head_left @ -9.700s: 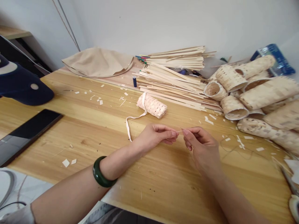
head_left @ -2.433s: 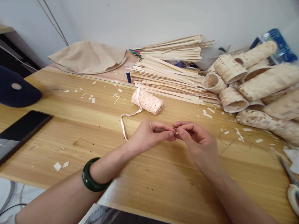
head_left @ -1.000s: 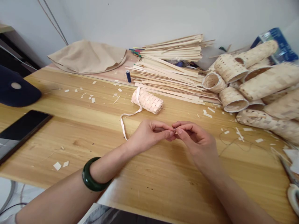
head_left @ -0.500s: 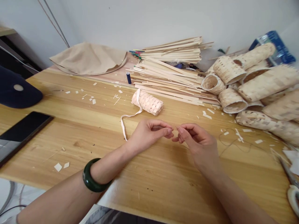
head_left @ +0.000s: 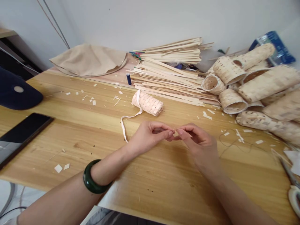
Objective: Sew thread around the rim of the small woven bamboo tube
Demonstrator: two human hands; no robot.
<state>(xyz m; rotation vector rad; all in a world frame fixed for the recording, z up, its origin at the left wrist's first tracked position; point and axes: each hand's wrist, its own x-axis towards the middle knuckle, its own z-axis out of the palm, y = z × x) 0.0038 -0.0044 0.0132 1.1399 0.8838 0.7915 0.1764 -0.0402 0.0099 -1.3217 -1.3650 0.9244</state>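
Over the middle of the table, my left hand (head_left: 150, 136) and my right hand (head_left: 199, 145) meet at the fingertips. Each pinches thumb against forefinger. Something tiny and thin shows between the tips, too fine to name. Just beyond the left hand a small woven tube (head_left: 150, 104) of pale strips lies on its side. A white ribbon (head_left: 126, 117) loops over it and trails down to my left wrist, which wears a dark green bangle (head_left: 90, 178). To the right of my right hand, a thin dark thread (head_left: 234, 145) curls on the wood.
Bundled wood strips (head_left: 168, 79) lie at the back beside a dark blue thread spool (head_left: 128, 79). Woven tubes (head_left: 234, 103) are heaped at right, above scissors (head_left: 294, 187). A phone (head_left: 28, 131), a navy cap (head_left: 18, 89) and beige cloth (head_left: 90, 59) occupy the left side.
My fingertips have come closer together and now touch or nearly touch. The woven tube and ribbon have stayed in place.
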